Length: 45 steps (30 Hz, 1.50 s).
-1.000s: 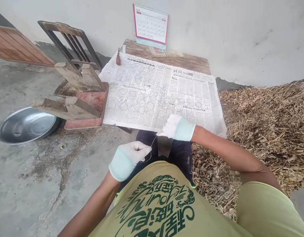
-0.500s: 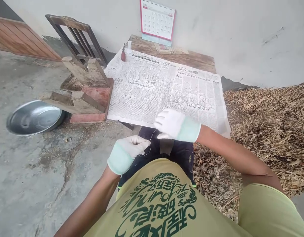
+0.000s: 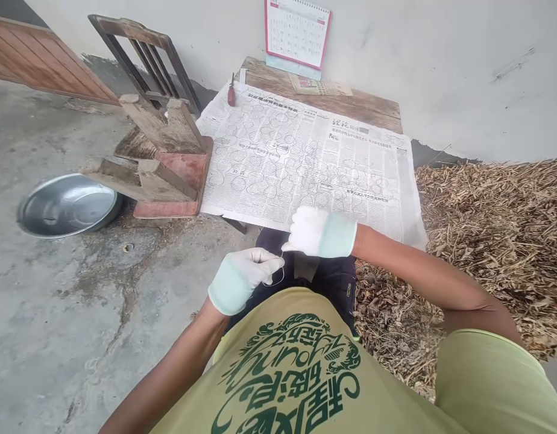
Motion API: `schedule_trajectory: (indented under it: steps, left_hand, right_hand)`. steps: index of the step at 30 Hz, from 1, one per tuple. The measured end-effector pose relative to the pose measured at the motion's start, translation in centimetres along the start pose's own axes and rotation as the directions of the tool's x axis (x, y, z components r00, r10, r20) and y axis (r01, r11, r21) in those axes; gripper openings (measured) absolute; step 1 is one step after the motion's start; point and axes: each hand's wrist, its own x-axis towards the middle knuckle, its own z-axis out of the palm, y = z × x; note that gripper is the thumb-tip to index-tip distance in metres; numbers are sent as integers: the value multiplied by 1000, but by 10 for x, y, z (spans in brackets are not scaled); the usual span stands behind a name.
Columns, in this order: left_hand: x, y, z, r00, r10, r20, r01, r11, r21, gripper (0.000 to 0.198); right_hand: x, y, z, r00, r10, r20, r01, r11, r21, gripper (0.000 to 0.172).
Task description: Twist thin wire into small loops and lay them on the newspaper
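Steel basin (image 3: 66,205), round and dull grey, sits far left on the cracked concrete floor (image 3: 56,301). What comes next?

Weathered wooden chair (image 3: 129,25) with a red-painted board (image 3: 183,172), then a spread newspaper (image 3: 301,157) on a rough plank table (image 3: 333,102).

And the hands?

Left hand (image 3: 242,280), in a white knit glove with a pale green cuff, is the nearer of the 2. Its fingers press together, pinching a thin pale thread (image 3: 283,274).

Where does that thread lie?

Just right of those fingertips, running short and near-to-far up to the matching-gloved right hand (image 3: 319,232), with a small loop hanging nearest the body. Those bunched fingers hold its far end, below the newspaper's near edge. Beyond them, far right, lies a heap of dried stalks (image 3: 495,211).

Any change from 0.5 s ago?

Yes: the right fingers were spread then; now they are closed.
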Motion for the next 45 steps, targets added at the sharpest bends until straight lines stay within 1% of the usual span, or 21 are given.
schedule_trajectory:
  steps: [3,5,10,13,14,16,18,20,22,24,25,29,32,34,35,37,38,40,41,43,45]
  left_hand:
    - [1,-5,3,1000,7,-6,-7,1000,-26,30]
    - [3,-8,3,1000,19,-2,-19,999,-27,30]
    - [4,-9,2,999,31,20,-31,999,-16,33]
    - [4,-8,4,999,45,30,-45,999,-1,33]
    - [4,-9,5,999,46,15,-46,999,-2,33]
    - [6,-10,7,997,50,-55,-51,998,-20,31]
    - [8,-12,8,989,60,-137,-69,996,-57,29]
    - [10,-14,7,979,82,-186,-99,991,-85,28]
    - [11,-14,4,973,101,-206,-121,989,-87,26]
    - [10,-13,1,970,113,-215,-133,988,-81,26]
    - [10,-12,-1,969,116,-218,-136,987,-80,26]
    - [8,-7,0,964,123,-234,-152,983,-108,29]
    - [7,-4,3,955,118,-271,-164,975,-151,29]
    - [8,-3,4,950,115,-289,-171,969,-179,28]
    - [8,-3,4,949,118,-291,-177,966,-189,28]
    - [9,-4,4,953,128,-274,-185,964,-193,29]
    - [10,-4,4,957,134,-256,-185,965,-188,29]
    - [11,-5,3,966,140,-216,-178,970,-166,29]
    - [11,-5,4,969,141,-201,-175,972,-159,29]
    - [11,-5,5,972,142,-188,-173,972,-160,29]
    - [11,-6,6,972,132,-195,-167,970,-174,28]
  right_hand:
    - [-2,0,8,998,-19,-65,18,1000,-12,53]
    - [-1,0,11,996,-33,-84,32,999,-11,52]
    - [0,-3,7,995,-72,-68,74,997,16,47]
    - [1,-5,4,997,-67,-36,68,997,23,45]
    - [1,-6,4,998,-56,-13,56,998,24,44]
    - [3,-7,6,999,-28,43,27,999,29,43]
    - [5,-7,9,995,15,101,-18,999,30,44]
    - [4,-4,13,989,63,133,-67,998,23,46]
    - [2,-1,16,984,112,136,-113,994,1,43]
    - [-2,3,16,980,140,144,-140,990,-16,32]
    - [-3,5,15,977,147,155,-146,989,-20,30]
    - [-8,7,3,955,140,260,-151,988,23,34]
    - [-11,7,-3,928,182,324,-218,973,80,35]
    - [-13,7,-4,917,225,329,-272,956,106,31]
    - [-14,8,-4,916,243,319,-290,951,106,26]
    - [-14,9,-5,928,281,246,-307,949,76,17]
    - [-12,9,-6,935,295,194,-310,949,51,19]
    - [-7,9,-8,959,270,90,-272,962,16,31]
    - [-4,7,-8,974,220,58,-221,975,10,31]
    - [4,4,-8,994,96,51,-96,995,3,22]
    - [12,0,-6,996,11,94,-11,1000,2,25]
